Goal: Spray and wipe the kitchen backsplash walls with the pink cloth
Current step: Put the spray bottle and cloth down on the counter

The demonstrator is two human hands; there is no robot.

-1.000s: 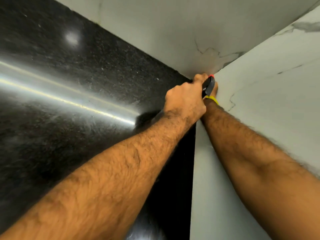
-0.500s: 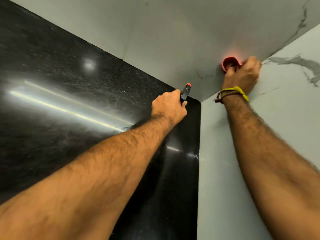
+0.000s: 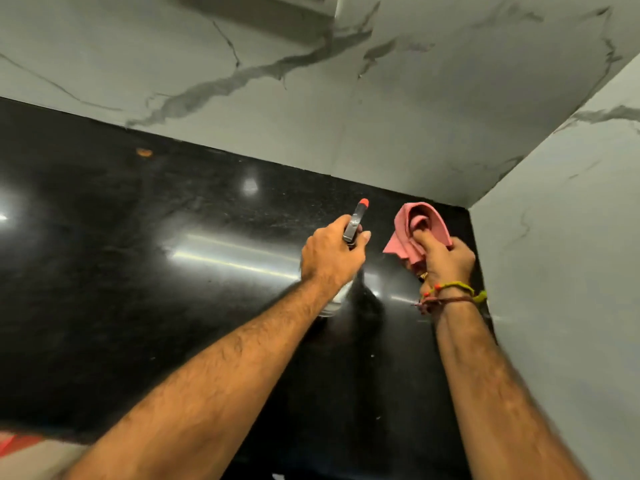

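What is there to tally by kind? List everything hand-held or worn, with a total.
Spray bottle: 1, in the left hand
Pink cloth: 1, in the right hand
Wrist threads: 2, on the right wrist
Total: 4

Glossy black countertop (image 3: pixel 138 271) (streaked with glare) meets grey-veined marble walls (image 3: pixel 311 109).

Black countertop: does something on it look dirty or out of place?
Yes. A small orange-brown spot sits on the black countertop near the back wall, far left of both hands. It looks like a stain or crumb; I cannot tell which.
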